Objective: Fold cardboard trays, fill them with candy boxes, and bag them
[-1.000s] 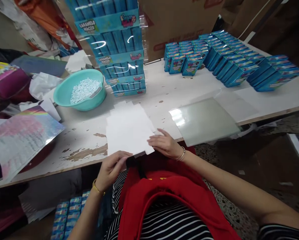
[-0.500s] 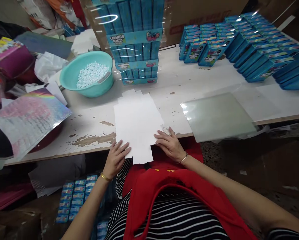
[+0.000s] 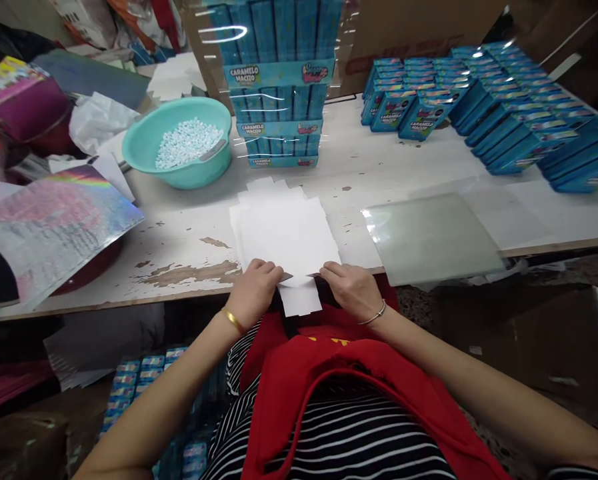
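Note:
A stack of flat white die-cut card sheets lies at the near edge of the white table, with a tab hanging over the edge. My left hand pinches the near left edge of the top sheet. My right hand pinches the near right edge of the same sheet. Both wrists carry bangles.
A teal basin of small white candies stands at the back left. A wrapped stack of blue boxes stands behind the sheets, and rows of blue boxes fill the right. Clear plastic sheets lie right; a holographic sheet lies left.
Both hands drew in toward each other along the near edge of the sheets and closed on the top sheet. The stack shifted slightly on the table.

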### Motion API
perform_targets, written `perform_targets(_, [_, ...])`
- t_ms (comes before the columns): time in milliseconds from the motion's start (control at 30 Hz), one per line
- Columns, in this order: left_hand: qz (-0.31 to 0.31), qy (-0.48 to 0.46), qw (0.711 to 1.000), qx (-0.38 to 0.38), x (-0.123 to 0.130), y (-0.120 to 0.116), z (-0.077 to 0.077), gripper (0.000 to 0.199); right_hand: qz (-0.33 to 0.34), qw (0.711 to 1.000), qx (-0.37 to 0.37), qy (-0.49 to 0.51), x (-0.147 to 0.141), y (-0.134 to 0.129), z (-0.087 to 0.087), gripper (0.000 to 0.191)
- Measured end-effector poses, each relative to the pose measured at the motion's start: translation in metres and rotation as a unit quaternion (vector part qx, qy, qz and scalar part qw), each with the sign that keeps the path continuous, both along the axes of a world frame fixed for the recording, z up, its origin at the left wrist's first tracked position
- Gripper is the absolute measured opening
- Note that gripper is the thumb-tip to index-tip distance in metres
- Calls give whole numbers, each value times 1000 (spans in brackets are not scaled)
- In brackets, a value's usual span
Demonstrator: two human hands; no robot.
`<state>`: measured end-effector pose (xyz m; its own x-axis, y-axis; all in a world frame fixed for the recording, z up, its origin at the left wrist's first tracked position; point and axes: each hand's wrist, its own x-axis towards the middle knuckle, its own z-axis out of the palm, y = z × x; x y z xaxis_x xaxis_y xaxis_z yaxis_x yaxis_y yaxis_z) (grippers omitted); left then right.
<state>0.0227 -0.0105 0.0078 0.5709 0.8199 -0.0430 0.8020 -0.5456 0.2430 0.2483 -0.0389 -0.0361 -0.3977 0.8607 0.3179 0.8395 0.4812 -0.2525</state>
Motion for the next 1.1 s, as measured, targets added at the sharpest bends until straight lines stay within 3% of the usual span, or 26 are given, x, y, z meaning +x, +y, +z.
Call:
perform_targets(133, [8,89,996,-13,27,5,-8,24,2,998,15,-56,-5,4,-6,31])
perform_targets(233, [-14,118,993,-23,33,9,-10,25,69,994,44,-67,-7,12,-15,36])
perform_targets(467, [-62,126,990,10,27,12,-8,19,159,986,50,-34,-4,22,-31,35])
perform_targets(600, [-159,126,979,1,13,9,-4,23,221,973,58,-13,7,19,-29,34])
perform_targets(633, [-185,112,976,-1,9,8,-3,29,238,969,63,-13,11,18,-28,37])
perform_targets(733, [-228,76,971,7,-3,3,1,76,268,961,58,-21,17,15,-27,44])
perform_targets(800, [-219,79,972,29,-7,1,0,83,256,965,55,-13,16,13,-30,42])
perform_targets(967, [-172,82,981,43,2,3,-10,29,184,975,71,104,1,16,-38,37])
perform_targets(1100, [-36,81,996,0,18,10,-6,31,130,968,88,194,-11,17,-37,51])
